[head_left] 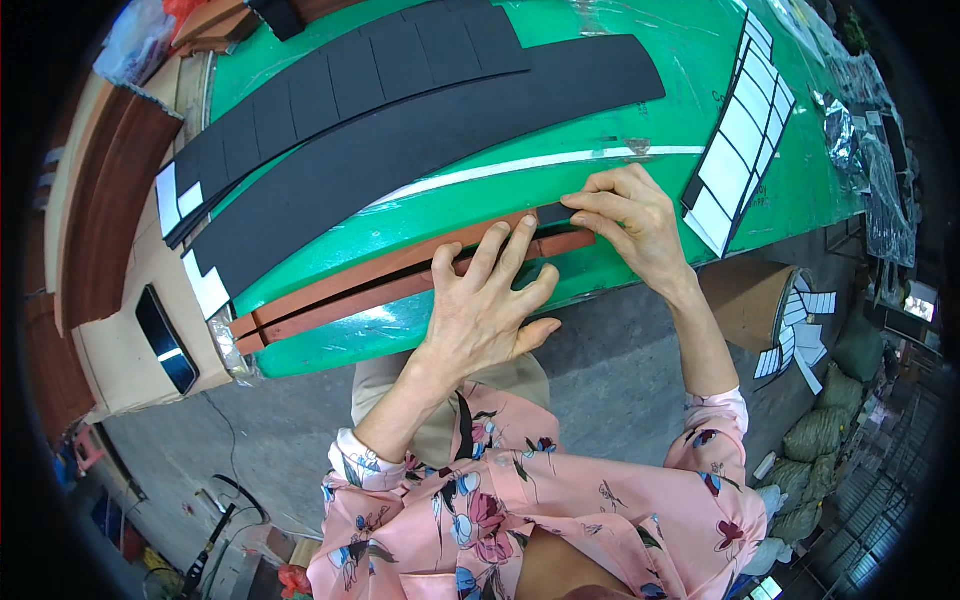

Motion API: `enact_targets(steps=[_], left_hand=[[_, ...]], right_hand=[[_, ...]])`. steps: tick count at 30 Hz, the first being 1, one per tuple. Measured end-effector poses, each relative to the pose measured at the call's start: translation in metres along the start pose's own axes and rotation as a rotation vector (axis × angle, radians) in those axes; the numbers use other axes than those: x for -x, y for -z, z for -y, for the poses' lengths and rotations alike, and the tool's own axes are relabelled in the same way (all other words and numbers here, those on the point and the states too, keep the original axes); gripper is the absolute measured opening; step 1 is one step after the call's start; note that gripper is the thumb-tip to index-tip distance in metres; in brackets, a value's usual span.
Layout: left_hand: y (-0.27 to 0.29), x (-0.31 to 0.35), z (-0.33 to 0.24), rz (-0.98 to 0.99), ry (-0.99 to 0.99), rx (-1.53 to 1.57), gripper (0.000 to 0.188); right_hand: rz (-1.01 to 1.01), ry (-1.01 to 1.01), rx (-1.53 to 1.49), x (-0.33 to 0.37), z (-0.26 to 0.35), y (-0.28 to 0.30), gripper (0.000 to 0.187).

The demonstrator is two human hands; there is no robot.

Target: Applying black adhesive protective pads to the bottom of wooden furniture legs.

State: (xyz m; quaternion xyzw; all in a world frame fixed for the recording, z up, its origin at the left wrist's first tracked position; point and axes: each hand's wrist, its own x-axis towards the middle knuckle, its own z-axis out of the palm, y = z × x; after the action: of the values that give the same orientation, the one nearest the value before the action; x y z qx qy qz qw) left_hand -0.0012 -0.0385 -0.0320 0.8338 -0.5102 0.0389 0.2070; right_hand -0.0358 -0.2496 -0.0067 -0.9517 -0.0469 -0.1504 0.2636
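A long, narrow reddish-brown frame point(345, 306) of two slim rails lies along the near edge of the green tabletop point(450, 196). My left hand point(478, 300) rests on it with the fingers spread, the fingertips pressing on the far rail and the gap. At the frame's right end a small black foam piece point(552, 214) sits between the rails. My right hand point(635, 215) pinches the edge of that piece between thumb and forefinger. Beyond the frame lie long black foam sheets point(440, 130), one of them scored into rectangles.
White backing with black cut strips point(742, 140) lies at the table's right. On the left are a phone point(166, 338) and curved brown mouldings point(110, 200). A cardboard box point(745, 300) holding white scraps stands past the table's near right edge. Sacks point(815, 432) line the floor at right.
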Motion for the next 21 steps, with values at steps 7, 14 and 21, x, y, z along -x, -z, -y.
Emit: enact_targets(steps=[7, 14, 21], left_hand=[[0.001, -0.002, -0.001, -0.002, -0.006, 0.005, 0.041], [0.005, -0.007, -0.004, -0.014, 0.001, 0.031, 0.038], [0.002, -0.009, -0.006, -0.039, -0.012, -0.012, 0.034]], right_hand=[[-0.015, 0.0, 0.009, 0.001, 0.001, -0.002, 0.022], [-0.049, -0.076, -0.074, 0.005, 0.002, -0.005, 0.023], [0.019, -0.284, -0.452, 0.015, -0.022, 0.006, 0.026]])
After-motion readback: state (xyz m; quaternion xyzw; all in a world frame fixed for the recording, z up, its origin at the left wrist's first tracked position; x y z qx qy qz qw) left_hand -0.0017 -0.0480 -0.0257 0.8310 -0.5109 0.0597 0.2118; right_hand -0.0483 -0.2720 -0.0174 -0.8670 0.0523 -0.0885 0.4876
